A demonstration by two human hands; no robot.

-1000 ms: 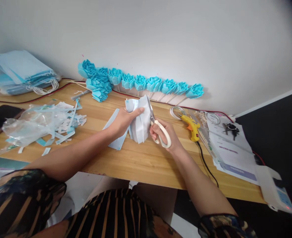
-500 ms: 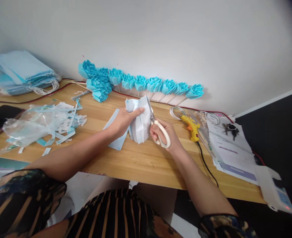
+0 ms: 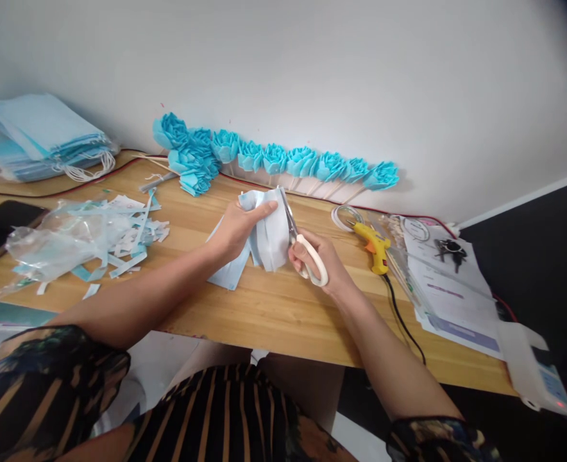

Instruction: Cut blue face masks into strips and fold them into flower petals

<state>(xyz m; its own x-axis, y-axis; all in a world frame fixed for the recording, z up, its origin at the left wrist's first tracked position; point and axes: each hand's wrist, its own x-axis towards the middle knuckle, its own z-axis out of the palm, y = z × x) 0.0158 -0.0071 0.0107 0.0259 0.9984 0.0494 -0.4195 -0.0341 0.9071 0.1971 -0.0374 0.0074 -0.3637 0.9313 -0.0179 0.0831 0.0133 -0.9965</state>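
Note:
My left hand point(image 3: 238, 228) pinches a pale blue and white face mask point(image 3: 270, 239), its thumb lying across the top of the pleated sheet. Closed round the white handles of a pair of scissors point(image 3: 313, 260) is my right hand point(image 3: 326, 256). The scissor blades point up and away along the mask's right edge. Under my left hand a flat light blue piece of mask fabric point(image 3: 230, 274) lies on the wooden table point(image 3: 269, 321). My left fingers behind the mask are hidden.
Blue fabric flowers on sticks point(image 3: 303, 162) lean along the wall. A stack of masks point(image 3: 47, 131), a clear plastic bag point(image 3: 47, 247), cut scraps point(image 3: 132, 256) and a phone point(image 3: 7, 224) lie left. A yellow glue gun point(image 3: 372, 247), papers point(image 3: 437, 289) and keys point(image 3: 449, 250) lie right.
The mask and my left hand have shifted slightly left and up. The scissors have moved a little left too, their blades still along the mask's right edge.

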